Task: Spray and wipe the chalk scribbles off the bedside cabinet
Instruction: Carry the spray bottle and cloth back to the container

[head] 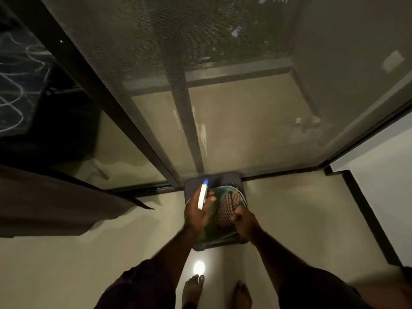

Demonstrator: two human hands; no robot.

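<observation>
Hands at edge of door frame (pixel 124 112): left hand (pixel 196 216) grips spray bottle (pixel 202 197), right hand (pixel 242 217) clutches checked cloth (pixel 227 208).

A dark-framed mesh screen door (pixel 223 63) meets a pale glossy floor (pixel 66 264), brown curtain (pixel 55 204) at left.

A green basin (pixel 225 186) sits on a dark square pad (pixel 193 186) beside the mesh-screened door (pixel 200 63), with a brown curtain (pixel 55 208) at left.

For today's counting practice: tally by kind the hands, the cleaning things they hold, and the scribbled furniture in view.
Hands: 2, the left hand and the right hand
Spray bottle: 1, held in the left hand
Cloth: 1, gripped by the right hand
Cabinet: 1, chalk scribbles on it
Total: 5
</observation>
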